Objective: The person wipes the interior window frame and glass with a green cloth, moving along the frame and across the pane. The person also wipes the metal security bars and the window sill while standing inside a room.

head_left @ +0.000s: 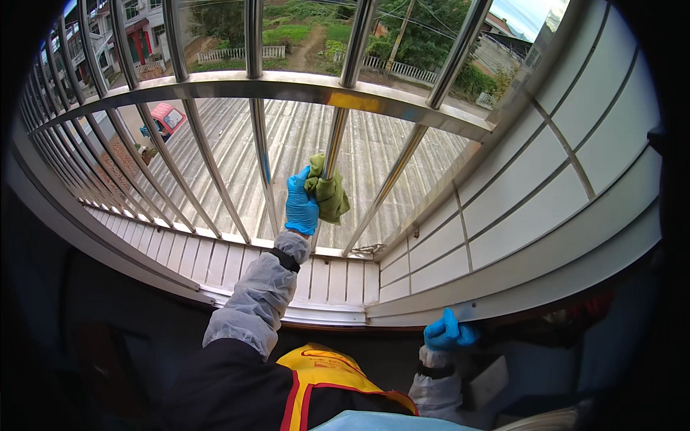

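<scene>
Closest in, there's a yellow apron (pixel 327 363) with red trim over dark clothing, and sheer, crinkly white sleeve covers (pixel 251 305) cinched with black bands. Down at the right, the right hand (pixel 451 332) in a thin blue glove has its fingers curled in, right at the lower edge of the pale, smooth window frame (pixel 496 298). Can't really tell if it's gripping that edge or just resting there.

Past the frame is a ledge (pixel 208 260) of narrow white tiles with dark grout, running into a corner with a side wall (pixel 553 172) of bigger glossy white tiles. The left arm reaches out over that ledge. The left hand, (pixel 302 203) same blue glove, is closed around a crumpled olive-green cloth (pixel 332 200), which is bunched around a shiny round metal bar (pixel 335 144) below the crossrail (pixel 266 88). The cloth looks soft and floppy, with a loose end hanging down on the right.

Room-wise, the gaps to the neighbouring bars on both sides are clear, wider than the wad of cloth. The crossrail is flat, polished metal with a yellow patch (pixel 353 100), and caps the space above the hand.

Beyond the bars: a weathered grey corrugated roof (pixel 230 136), a red vehicle (pixel 169 118) off to the left, then a white fence (pixel 241 53), greenery and a utility pole (pixel 399 36).
</scene>
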{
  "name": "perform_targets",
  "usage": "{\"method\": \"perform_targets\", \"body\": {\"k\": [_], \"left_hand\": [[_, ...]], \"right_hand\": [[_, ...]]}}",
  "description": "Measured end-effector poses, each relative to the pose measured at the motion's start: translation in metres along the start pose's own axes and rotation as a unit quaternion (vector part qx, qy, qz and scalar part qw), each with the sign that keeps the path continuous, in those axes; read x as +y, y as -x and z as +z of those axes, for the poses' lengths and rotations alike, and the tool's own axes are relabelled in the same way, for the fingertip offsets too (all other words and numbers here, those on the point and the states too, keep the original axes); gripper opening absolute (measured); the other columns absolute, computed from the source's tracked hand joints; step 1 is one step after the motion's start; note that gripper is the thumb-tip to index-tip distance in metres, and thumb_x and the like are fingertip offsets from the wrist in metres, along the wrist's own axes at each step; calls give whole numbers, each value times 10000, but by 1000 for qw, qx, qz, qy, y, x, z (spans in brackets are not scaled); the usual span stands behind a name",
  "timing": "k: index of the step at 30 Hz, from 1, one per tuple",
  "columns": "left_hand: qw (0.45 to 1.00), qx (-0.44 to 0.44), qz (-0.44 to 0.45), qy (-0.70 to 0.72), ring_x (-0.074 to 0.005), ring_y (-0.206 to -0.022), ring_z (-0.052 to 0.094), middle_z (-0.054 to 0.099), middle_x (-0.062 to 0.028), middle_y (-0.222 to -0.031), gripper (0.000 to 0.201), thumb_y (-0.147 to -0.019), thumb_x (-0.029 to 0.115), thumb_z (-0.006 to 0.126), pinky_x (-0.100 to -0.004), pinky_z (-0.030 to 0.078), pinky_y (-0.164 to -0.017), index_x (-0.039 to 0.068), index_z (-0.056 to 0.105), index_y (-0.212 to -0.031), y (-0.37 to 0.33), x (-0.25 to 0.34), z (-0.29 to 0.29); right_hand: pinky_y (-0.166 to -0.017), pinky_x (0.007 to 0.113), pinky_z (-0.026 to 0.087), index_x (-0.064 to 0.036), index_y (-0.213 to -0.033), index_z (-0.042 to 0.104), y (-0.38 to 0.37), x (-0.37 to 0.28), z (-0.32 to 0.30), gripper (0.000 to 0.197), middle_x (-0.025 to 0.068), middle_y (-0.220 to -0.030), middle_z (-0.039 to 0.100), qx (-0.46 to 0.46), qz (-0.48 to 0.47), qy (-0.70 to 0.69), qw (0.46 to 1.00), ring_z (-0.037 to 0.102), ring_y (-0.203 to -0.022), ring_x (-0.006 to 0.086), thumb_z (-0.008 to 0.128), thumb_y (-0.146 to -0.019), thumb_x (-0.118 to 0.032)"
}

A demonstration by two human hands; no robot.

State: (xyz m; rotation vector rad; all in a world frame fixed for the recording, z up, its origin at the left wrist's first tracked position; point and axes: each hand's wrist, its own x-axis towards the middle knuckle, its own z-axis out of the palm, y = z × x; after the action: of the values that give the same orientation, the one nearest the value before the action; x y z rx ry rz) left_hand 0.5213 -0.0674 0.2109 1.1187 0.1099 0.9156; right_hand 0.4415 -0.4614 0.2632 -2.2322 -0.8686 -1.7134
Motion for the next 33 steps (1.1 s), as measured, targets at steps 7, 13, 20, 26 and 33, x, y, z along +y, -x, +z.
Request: {"method": "perform_targets", "body": {"k": [7,13,20,26,33], "left_hand": [[999,-5,37,6,-191,-1087,567,582,-69,-1187,369,-882,65,636,-302,478,-954,80,518,-1231,21,102,-33],[997,-6,70,42,-199,-1072,589,586,-83,-1178,409,-880,22,612,-295,519,-900,86,496,-1267,-6,221,-10],[972,-126,-17,-197,-220,-1006,607,610,-104,-1130,478,-822,-13,598,-347,515,-852,41,471,-1280,54,212,-53],[836,5,-14,-549,-322,-808,666,670,-189,-899,490,-847,460,637,-369,527,-699,31,608,-1083,116,232,-80],[921,-119,-110,-354,-283,-993,632,624,-186,-1101,643,-874,464,608,-346,503,-835,16,424,-1296,154,258,-70]], "right_hand": [[-603,410,491,-178,-973,583,7,3,3,153,63,-997,448,-7,4,-53,999,593,-775,296,489,-861,-132],[-589,386,435,-177,-1026,597,17,4,4,173,58,-960,441,7,4,-4,1000,538,-743,267,509,-878,-174],[-643,381,410,-154,-1046,634,16,3,3,164,77,-884,487,39,2,36,999,493,-754,260,544,-911,-130],[-700,377,413,-75,-1021,617,-13,-51,-22,159,106,-914,464,-26,139,-300,943,486,-803,245,590,-874,-127],[-998,362,404,-106,-1484,160,-47,-229,23,923,101,-1434,297,-365,255,-813,375,417,-1248,235,748,-773,-149]]}}
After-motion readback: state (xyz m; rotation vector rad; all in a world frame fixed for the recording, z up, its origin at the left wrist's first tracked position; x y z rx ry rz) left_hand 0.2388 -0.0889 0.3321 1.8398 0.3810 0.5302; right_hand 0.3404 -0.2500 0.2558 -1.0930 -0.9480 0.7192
